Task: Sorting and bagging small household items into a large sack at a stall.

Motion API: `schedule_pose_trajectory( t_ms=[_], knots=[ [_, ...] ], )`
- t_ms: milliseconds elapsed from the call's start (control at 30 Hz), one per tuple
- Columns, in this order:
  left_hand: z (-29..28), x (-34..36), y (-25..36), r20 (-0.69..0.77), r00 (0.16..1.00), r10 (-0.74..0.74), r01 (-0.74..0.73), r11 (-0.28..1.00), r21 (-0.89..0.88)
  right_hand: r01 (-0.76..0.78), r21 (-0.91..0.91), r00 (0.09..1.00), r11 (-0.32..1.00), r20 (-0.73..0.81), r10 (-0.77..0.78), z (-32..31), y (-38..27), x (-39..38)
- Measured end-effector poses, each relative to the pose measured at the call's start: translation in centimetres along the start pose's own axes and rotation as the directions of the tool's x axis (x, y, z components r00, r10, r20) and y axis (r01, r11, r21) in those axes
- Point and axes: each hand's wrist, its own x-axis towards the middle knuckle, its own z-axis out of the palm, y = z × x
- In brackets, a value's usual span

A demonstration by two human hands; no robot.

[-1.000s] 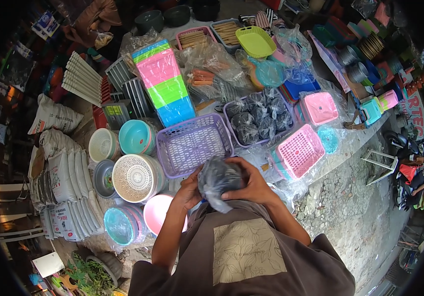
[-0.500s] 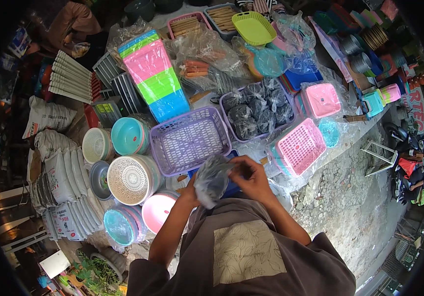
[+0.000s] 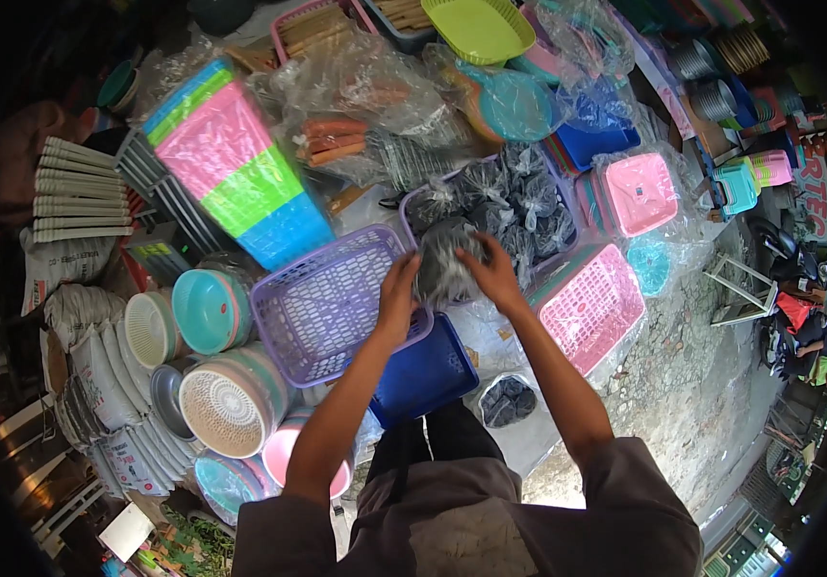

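Observation:
My left hand [image 3: 400, 288] and my right hand [image 3: 486, 264] grip opposite sides of a clear plastic bag with dark contents [image 3: 444, 262]. The bag is over the near edge of a purple basket [image 3: 567, 231] holding several similar dark bags [image 3: 495, 197]; whether it rests on them I cannot tell. An empty-looking purple basket [image 3: 322, 317] lies left of my hands, partly behind my left hand. A dark blue tray [image 3: 413, 370] lies below them.
Around are stacked coloured trays [image 3: 221, 163], bagged pink baskets [image 3: 587, 317], basins [image 3: 212, 310], white sacks [image 3: 106, 385] and a bucket with dark contents [image 3: 507, 402]. A pavement [image 3: 683, 385] runs at right, with a white metal frame [image 3: 740, 288].
Both hands have moved up and forward, carrying the bag from near my body to the filled purple basket. The view has shifted, and more of the blue tray shows.

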Motion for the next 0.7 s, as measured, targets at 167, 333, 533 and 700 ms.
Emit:
schedule_pose_trajectory(
  t_ms=[167, 333, 533, 700],
  knots=[
    [-1.5, 15.5, -1.8, 0.055, 0.931, 0.361, -0.347, 0.827, 0.441, 0.145, -0.229, 0.976, 0.963, -0.127, -0.177, 3.4, 4.0, 12.4],
    [0.3, 19.2, -2.2, 0.113, 0.958, 0.262, -0.285, 0.887, 0.362, 0.063, -0.330, 0.967, 0.942, -0.214, -0.139, 2.5, 9.5, 15.6],
    [-2.9, 11.8, -3.6, 0.023, 0.943, 0.333, -0.328, 0.912, 0.248, 0.130, -0.162, 0.981, 0.978, -0.125, -0.151, 5.6, 9.9, 1.7],
    [-8.3, 2.4, -13.4, 0.129, 0.968, 0.215, -0.251, 0.854, 0.456, -0.015, -0.046, 0.992, 0.999, -0.128, 0.009, 5.2, 15.0, -14.9]
  ],
)
